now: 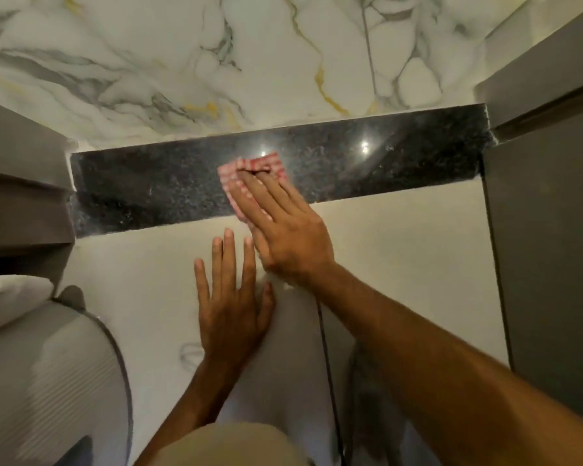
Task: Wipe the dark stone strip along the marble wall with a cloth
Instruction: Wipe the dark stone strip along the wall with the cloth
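Observation:
A dark speckled stone strip (pixel 155 190) runs left to right below the white veined marble wall (pixel 182 62). A red and white checked cloth (pixel 266 164) lies on the strip near its middle. My right hand (pixel 283 227) presses flat on the cloth, fingers stretched over it, with the palm reaching down onto the pale floor. My left hand (pixel 231 297) rests flat on the pale tile floor (pixel 401 247) just below the strip, fingers spread, holding nothing. Most of the cloth is hidden under my right hand.
Grey panels (pixel 546 230) close the space on the right, and grey stepped ledges (pixel 21 183) close it on the left. A white ribbed rounded fixture (pixel 48 381) sits at the lower left. My knee in pale fabric (pixel 229 445) shows at the bottom.

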Available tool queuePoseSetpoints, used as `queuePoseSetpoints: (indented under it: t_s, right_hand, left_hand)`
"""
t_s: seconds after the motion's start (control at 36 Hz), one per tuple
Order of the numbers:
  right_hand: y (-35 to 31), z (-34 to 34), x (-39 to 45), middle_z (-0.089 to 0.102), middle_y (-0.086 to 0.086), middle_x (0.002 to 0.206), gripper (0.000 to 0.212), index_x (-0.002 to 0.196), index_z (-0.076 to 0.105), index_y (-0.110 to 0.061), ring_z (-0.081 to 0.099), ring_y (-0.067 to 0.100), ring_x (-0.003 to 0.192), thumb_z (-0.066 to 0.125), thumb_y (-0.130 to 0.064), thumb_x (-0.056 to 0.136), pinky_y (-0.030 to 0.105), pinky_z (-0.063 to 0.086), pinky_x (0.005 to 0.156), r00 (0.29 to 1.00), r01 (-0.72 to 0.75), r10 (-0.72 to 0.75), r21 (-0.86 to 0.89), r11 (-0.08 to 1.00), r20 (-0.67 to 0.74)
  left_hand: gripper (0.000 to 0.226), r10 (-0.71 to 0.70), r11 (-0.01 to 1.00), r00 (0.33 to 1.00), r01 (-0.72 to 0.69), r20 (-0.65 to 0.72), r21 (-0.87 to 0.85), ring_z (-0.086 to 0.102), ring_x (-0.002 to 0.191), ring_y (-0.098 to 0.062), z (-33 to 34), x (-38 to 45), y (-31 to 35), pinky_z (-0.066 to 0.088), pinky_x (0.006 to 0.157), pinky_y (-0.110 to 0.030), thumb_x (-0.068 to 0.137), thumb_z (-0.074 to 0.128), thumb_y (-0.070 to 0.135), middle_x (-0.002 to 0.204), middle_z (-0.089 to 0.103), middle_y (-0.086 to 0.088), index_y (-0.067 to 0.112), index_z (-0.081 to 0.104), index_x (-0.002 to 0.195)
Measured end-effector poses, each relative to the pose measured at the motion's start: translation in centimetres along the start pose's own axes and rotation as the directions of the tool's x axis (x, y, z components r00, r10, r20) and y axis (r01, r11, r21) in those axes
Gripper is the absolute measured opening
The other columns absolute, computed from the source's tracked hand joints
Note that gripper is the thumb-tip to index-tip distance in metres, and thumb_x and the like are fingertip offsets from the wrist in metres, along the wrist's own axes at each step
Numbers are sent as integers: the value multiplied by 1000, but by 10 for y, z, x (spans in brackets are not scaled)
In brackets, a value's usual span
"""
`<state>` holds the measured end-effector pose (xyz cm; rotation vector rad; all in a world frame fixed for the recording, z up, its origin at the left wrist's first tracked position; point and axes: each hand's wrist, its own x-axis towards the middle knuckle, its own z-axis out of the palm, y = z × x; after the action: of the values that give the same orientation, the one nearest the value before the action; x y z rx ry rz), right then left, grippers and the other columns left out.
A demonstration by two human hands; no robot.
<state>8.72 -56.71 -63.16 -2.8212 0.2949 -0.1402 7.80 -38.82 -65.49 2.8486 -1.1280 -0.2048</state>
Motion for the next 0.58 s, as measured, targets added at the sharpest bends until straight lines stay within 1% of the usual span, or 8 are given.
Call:
queuePoseSetpoints:
  t_s: [0.06, 0.11, 0.17, 0.25, 0.33, 0.44, 0.53, 0.58]
  right_hand:
    - [15, -10, -42, 40, 11, 179, 58, 170, 43, -16, 33, 28, 170, 50, -26, 113, 48, 25, 142, 999, -22, 22, -15, 1000, -24]
    - [34, -24, -72, 38, 10, 180, 60, 171, 41, -16, 32, 28, 170, 48, -27, 113, 48, 29, 140, 989, -146, 144, -61, 987, -42]
    - [52, -34, -78, 33, 10, 182, 63, 174, 35, -15, 28, 27, 172, 44, -29, 113, 47, 26, 142, 952, -305, 300, -95, 948, -66]
    - [71, -37, -48, 30, 10, 184, 62, 175, 29, -13, 26, 28, 172, 39, -30, 116, 47, 23, 143, 857, -508, 489, -106, 855, -164]
    - [83, -34, 2, 27, 10, 184, 61, 176, 27, -12, 26, 28, 172, 34, -29, 117, 47, 22, 143, 779, -607, 561, -110, 787, -280]
    - [84, -27, 41, 34, 13, 181, 62, 173, 34, -11, 30, 33, 171, 37, -30, 114, 48, 23, 143, 797, -577, 529, -110, 809, -292]
    - [78, -28, 22, 45, 18, 175, 58, 168, 44, -6, 41, 37, 165, 51, -20, 112, 52, 34, 139, 863, -452, 398, -125, 883, -310]
    - [74, -33, -15, 42, 18, 177, 60, 169, 42, -7, 38, 35, 167, 53, -16, 111, 50, 30, 140, 920, -348, 312, -130, 928, -238]
  left_hand:
    - [70, 11, 1000, 1000, -11, -4, -2, 27, 164, -47, -4, 1, 2, 23, 131, -69, 112, 32, 46, 176, 26, -30, 5, 36, 169]
    - [72, 48, 999, 999, -49, -9, -15, 28, 163, -47, -6, 3, 3, 22, 131, -68, 110, 36, 48, 176, 26, -29, 5, 35, 169]
    - [74, 114, 993, 993, -114, -16, -13, 27, 164, -45, -7, 6, 5, 21, 132, -67, 110, 37, 50, 177, 24, -28, 7, 32, 170]
    - [75, 185, 982, 983, -186, -17, -35, 23, 165, -44, -5, 17, 14, 22, 133, -67, 110, 39, 52, 178, 24, -26, 9, 31, 171]
    - [75, 226, 972, 974, -227, -24, -54, 19, 167, -42, -1, 31, 28, 18, 135, -66, 112, 31, 54, 180, 22, -23, 9, 28, 172]
    - [75, 236, 972, 970, -237, -53, -8, 16, 168, -40, 4, 44, 46, 14, 136, -63, 114, 30, 55, 180, 21, -21, 10, 21, 174]
    - [75, 205, 978, 978, -206, -42, -18, 17, 168, -39, 1, 50, 57, 13, 136, -62, 113, 27, 54, 181, 19, -20, 10, 20, 174]
    - [75, 197, 980, 980, -198, -32, -36, 18, 168, -40, -2, 50, 60, 14, 136, -63, 113, 27, 54, 180, 20, -21, 9, 21, 173]
